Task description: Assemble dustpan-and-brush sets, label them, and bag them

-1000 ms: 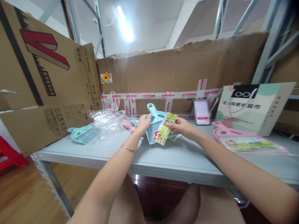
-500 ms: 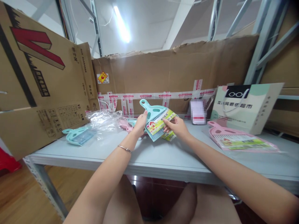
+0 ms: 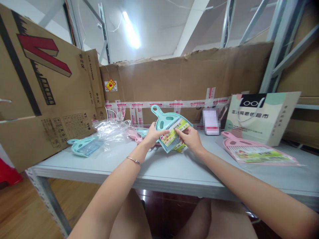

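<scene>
A mint-green dustpan (image 3: pixel 163 121), with a brush set in it, is tilted up above the table between my hands. My left hand (image 3: pixel 152 136) grips its left edge, the thumb lying over the front. Across the pan lies a printed card label (image 3: pixel 171 133) in yellow and green. My right hand (image 3: pixel 189 136) pinches this label near its right part, fingertips closed on it. Another yellow-green label (image 3: pixel 179 148) shows just below the pan, partly hidden. Behind my left hand a pink piece (image 3: pixel 134 135) and a mint piece lie on the table.
On the grey table (image 3: pixel 119 167) another mint dustpan (image 3: pixel 86 146) lies left, beside crumpled clear plastic bags (image 3: pixel 112 132). A bagged pink dustpan (image 3: pixel 259 151) lies right, before a paper bag (image 3: pixel 259 116). A phone (image 3: pixel 211 122) leans at the back. Cardboard boxes (image 3: pixel 161 79) wall the rear and left.
My left thumb has moved from the pan's edge onto the label. The dustpan is turned slightly, and my right hand still pinches the label. The whole view has shifted a little.
</scene>
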### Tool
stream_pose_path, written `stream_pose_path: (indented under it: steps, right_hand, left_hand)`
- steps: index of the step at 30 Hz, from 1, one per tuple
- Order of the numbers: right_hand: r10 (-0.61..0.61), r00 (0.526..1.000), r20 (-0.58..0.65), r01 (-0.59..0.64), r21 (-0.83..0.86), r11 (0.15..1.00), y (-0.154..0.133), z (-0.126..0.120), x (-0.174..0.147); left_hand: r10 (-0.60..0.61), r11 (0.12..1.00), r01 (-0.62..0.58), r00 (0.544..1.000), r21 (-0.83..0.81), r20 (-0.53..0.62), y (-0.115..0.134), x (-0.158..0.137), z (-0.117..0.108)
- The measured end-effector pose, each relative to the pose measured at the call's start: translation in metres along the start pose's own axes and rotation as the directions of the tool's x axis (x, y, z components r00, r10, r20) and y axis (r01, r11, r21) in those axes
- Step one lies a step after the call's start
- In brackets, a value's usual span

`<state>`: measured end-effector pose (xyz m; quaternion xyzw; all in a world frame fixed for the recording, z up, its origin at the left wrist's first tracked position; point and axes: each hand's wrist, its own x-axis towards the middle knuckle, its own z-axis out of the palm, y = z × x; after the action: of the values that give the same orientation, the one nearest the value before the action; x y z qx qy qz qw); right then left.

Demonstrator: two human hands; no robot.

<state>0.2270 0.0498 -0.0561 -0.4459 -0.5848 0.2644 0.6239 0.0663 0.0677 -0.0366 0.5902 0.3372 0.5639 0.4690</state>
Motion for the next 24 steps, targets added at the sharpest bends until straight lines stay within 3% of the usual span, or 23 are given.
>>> stream_pose_path:
  steps: [3, 5, 7, 10, 13, 17, 19, 21, 24]
  right_hand:
    - [-0.036, 0.995, -0.097, 0.029, -0.075, 0.997, 0.000, -0.003, 0.002]
    - [0.012, 0.992, -0.126, -0.025, -0.101, 0.995, 0.002, -0.004, 0.004]
    - [0.163, 0.984, -0.068, -0.166, -0.042, 0.985, 0.002, -0.003, 0.004]
    - [0.348, 0.927, 0.139, -0.373, 0.243, 0.895, -0.002, 0.000, 0.002]
    - [0.315, 0.903, 0.293, -0.426, 0.501, 0.753, -0.010, 0.002, -0.002]
    - [0.318, 0.898, 0.304, -0.438, 0.544, 0.716, -0.013, 0.002, -0.002]
    - [0.342, 0.905, 0.254, -0.426, 0.553, 0.716, -0.010, 0.000, 0.001]
    - [0.351, 0.912, 0.211, -0.407, 0.566, 0.717, -0.006, -0.001, 0.004]
    - [0.346, 0.921, 0.176, -0.381, 0.582, 0.718, -0.003, -0.003, 0.007]
  left_hand:
    - [0.032, 0.998, -0.036, 0.998, -0.054, -0.058, -0.001, 0.002, 0.001]
    - [0.077, 0.994, -0.084, 0.992, -0.074, -0.099, 0.000, 0.003, 0.001]
    - [0.119, 0.989, -0.129, 0.984, -0.074, -0.129, 0.001, 0.003, 0.001]
    - [0.165, 0.982, -0.174, 0.979, -0.074, -0.116, 0.002, 0.004, 0.001]
    - [0.166, 0.981, -0.175, 0.981, -0.081, -0.101, 0.001, 0.004, 0.002]
    - [0.152, 0.987, -0.151, 0.988, -0.058, 0.012, -0.003, 0.003, 0.002]
    - [0.133, 0.988, -0.136, 0.990, 0.074, 0.047, -0.003, 0.004, -0.003]
    - [0.116, 0.948, -0.113, 0.993, 0.298, 0.008, 0.002, 0.009, -0.014]
    - [0.234, 0.746, -0.088, 0.962, 0.660, -0.137, 0.015, 0.019, -0.038]
